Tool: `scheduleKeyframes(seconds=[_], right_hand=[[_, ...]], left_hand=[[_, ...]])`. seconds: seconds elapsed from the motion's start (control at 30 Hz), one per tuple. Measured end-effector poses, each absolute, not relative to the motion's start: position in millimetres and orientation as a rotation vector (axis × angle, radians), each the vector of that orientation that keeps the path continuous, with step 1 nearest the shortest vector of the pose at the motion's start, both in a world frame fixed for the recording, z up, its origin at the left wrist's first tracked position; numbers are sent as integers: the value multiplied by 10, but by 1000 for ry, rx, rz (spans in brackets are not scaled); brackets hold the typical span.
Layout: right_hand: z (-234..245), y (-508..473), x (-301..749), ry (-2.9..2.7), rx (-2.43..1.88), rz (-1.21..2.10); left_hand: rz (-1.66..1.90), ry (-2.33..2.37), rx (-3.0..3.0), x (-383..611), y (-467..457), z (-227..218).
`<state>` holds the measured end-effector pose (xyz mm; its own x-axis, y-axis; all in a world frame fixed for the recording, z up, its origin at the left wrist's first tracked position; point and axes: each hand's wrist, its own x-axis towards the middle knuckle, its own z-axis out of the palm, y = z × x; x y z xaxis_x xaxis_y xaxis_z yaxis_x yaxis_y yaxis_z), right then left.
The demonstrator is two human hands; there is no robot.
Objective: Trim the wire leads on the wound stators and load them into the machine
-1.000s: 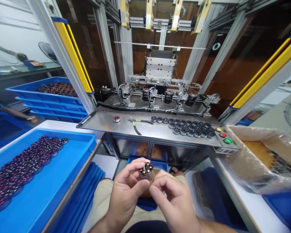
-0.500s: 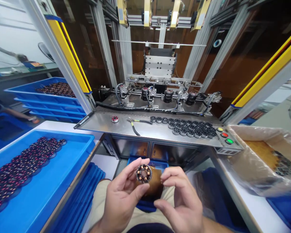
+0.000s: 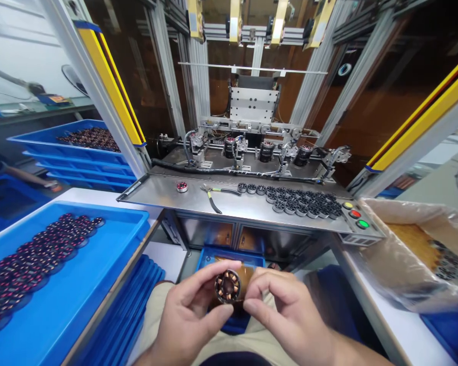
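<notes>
A small round stator (image 3: 228, 286) with copper windings faces me at the bottom centre, above my lap. My left hand (image 3: 187, 320) pinches it from the left with thumb and forefinger. My right hand (image 3: 290, 317) grips its right side with curled fingers. Both hands hold the same part. On the steel shelf (image 3: 198, 201) of the machine ahead lies a group of several dark stators (image 3: 297, 199), one red-wound stator (image 3: 182, 186) and a pair of pliers (image 3: 216, 195).
A blue tray (image 3: 99, 264) on the left holds several wound stators (image 3: 30, 264). More blue trays (image 3: 76, 152) are stacked behind it. A plastic-lined box (image 3: 416, 249) stands on the right. Yellow, red and green buttons (image 3: 354, 214) sit on the shelf's right end.
My right hand, which had come off the stator half a second ago, has closed on its right side again. The stator now sits slightly lower.
</notes>
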<state>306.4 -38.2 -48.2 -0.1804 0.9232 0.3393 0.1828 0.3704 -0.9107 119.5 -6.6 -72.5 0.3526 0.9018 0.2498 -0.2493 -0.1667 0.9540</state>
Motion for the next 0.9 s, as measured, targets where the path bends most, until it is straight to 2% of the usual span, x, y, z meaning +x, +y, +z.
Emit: scheduleKeyframes(seconds=[0.13,0.23,0.47,0.63,0.9], right_hand=[[-386,-431,3115,-1769,-944,710],[-330,-419,3187,-1767,-880,639],[-319,-251,3230,-1869,-871,795],[-225,-225,3191,-2055,-780,693],[-313,-290,3133,-2094,-712,651]], left_hand=[[1058,526,1200,1198,-63,-725],[1120,520,1271,1196,-51,-756],[1233,471,1591,1143,-40,-802],[1226,486,1736,1077,-39,-775],[1172,342,1322,1103,9,-785]])
